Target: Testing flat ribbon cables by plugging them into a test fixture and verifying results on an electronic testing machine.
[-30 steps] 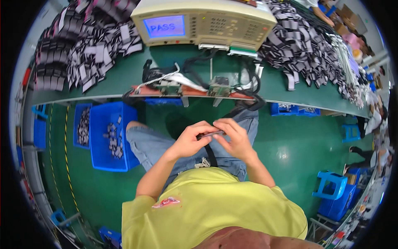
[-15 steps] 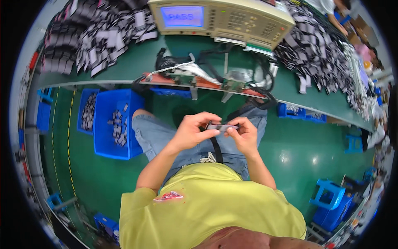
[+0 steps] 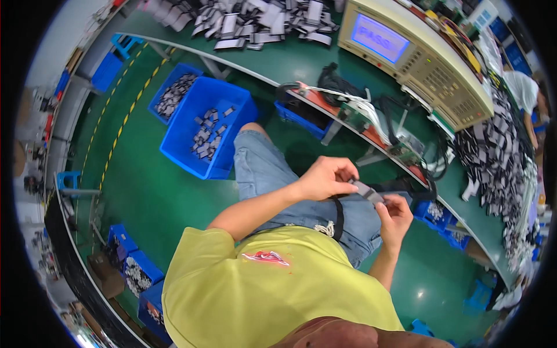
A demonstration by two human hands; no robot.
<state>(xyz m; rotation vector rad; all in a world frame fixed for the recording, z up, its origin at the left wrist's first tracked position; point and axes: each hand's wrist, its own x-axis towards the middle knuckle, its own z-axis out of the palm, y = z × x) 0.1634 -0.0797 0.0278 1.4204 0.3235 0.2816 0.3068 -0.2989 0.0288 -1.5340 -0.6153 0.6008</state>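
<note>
While the person sits with knees under the green surface [image 3: 301, 58], both hands meet above the lap and share one small flat grey strip [image 3: 366, 190]. Farthest left, on the green floor [image 3: 145, 191], stand two blue bins: a smaller bin [image 3: 174, 95] and, just beside it, a larger blue bin [image 3: 206, 124], each holding loose grey-and-black flat pieces. Next comes the left hand [image 3: 329, 178], its fingers [image 3: 348, 171] curled and pinching the left end of the strip. The strip lies tilted, sloping down toward the right, above the denim-clad thigh and near the front edge of the surface. The right hand [image 3: 395, 214] takes its lower right end, fingers bent around it and pressed against it; whether the thumb closes fully cannot be told. Beyond the hands, at the front edge, a test fixture [image 3: 371, 119] with bundled black cables [image 3: 342, 81] sits on an orange board. Behind it a beige instrument [image 3: 429, 64] shows a lit blue screen [image 3: 380, 37]. Heaps of grey-and-black flat pieces [image 3: 493, 156] cover the surface toward its right end, and another heap [image 3: 255, 23] lies along the far edge.
</note>
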